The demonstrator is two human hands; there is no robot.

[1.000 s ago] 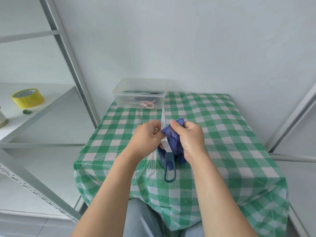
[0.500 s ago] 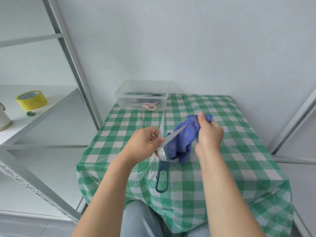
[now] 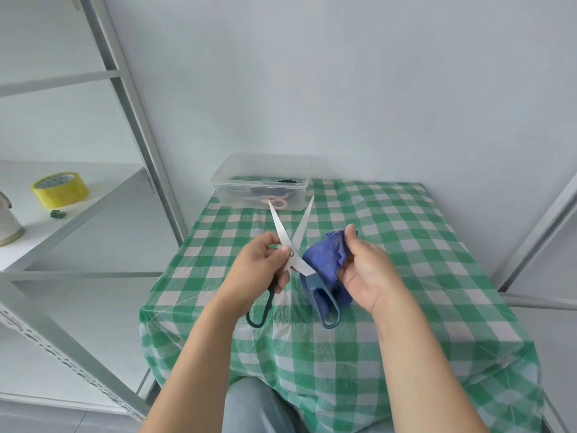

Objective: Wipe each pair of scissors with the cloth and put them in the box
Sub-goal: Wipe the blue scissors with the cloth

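Note:
My left hand [image 3: 259,270] grips a pair of teal-handled scissors [image 3: 296,245] near the pivot, above the middle of the table. Their blades are spread wide in a V and point away from me toward the box. My right hand [image 3: 363,270] holds a crumpled blue cloth [image 3: 323,260] just right of the scissors, by the right handle loop. A clear plastic box [image 3: 260,182] stands at the table's far left corner. Inside it lie pink-handled scissors [image 3: 274,202] and a dark-handled pair.
The table carries a green and white checked cloth [image 3: 406,245] under clear film. A grey metal rack stands at the left; its shelf [image 3: 103,195] bears a yellow tape roll [image 3: 59,190] and a small green object [image 3: 57,214]. A white wall is close behind.
The scissors' blades have opened from together into a wide V. My right hand has drawn the cloth off the blade and lowered it beside the right handle.

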